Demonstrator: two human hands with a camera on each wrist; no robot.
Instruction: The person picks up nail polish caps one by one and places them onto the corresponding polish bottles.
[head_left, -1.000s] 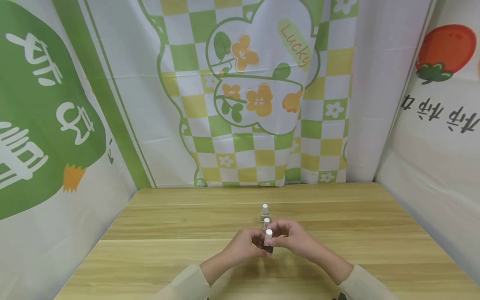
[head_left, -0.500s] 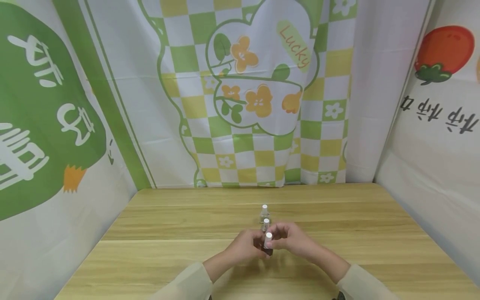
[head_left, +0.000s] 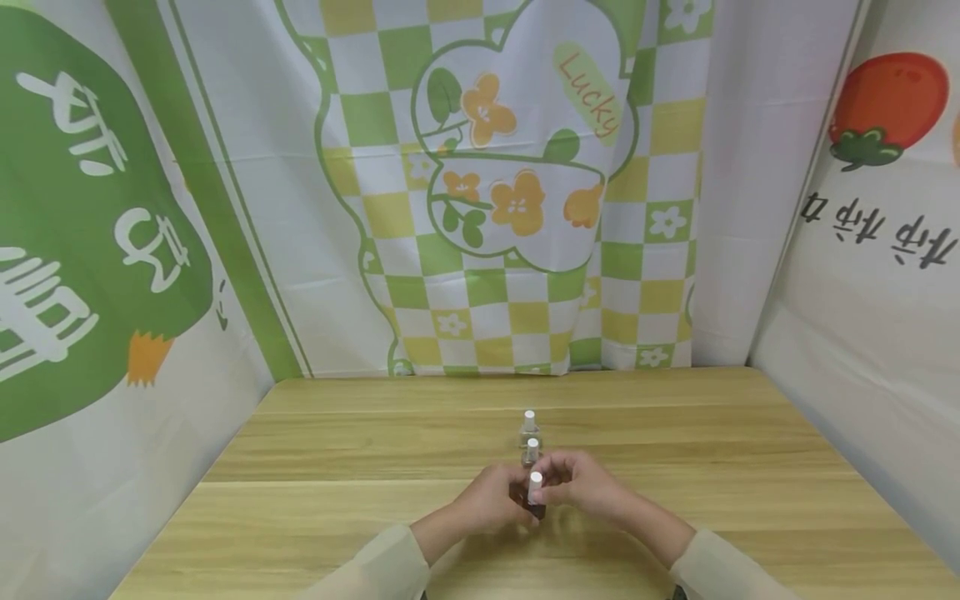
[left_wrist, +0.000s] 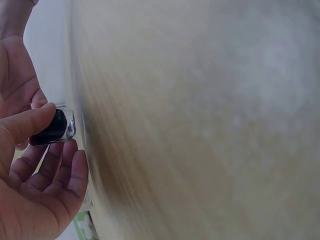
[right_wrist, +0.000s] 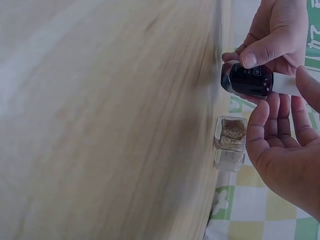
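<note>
A nail polish bottle [right_wrist: 250, 81] with dark polish and a white cap [head_left: 535, 485] stands between both hands. My left hand [head_left: 489, 500] holds its glass body, the thumb lying across the front, as the left wrist view also shows on the dark bottle [left_wrist: 56, 126]. At the cap, my right hand [head_left: 588, 485] pinches with thumb and fingers. The bottle is upright and close over the table. Just beyond the hands, a second white-capped nail polish bottle [head_left: 531, 454] stands, and a third [head_left: 529, 432] sits behind it, forming a line.
The wooden table [head_left: 337, 433] runs to a checked curtain [head_left: 480, 292] at the back. Printed cloth also hangs at the left [head_left: 247, 283] and right [head_left: 825, 308]. In the right wrist view, a clear bottle with brownish glitter [right_wrist: 231, 131] stands near the held one.
Both hands have drawn the dark nail polish bottle slightly toward the person, widening the gap to the bottles behind. The grip on body and cap looks the same.
</note>
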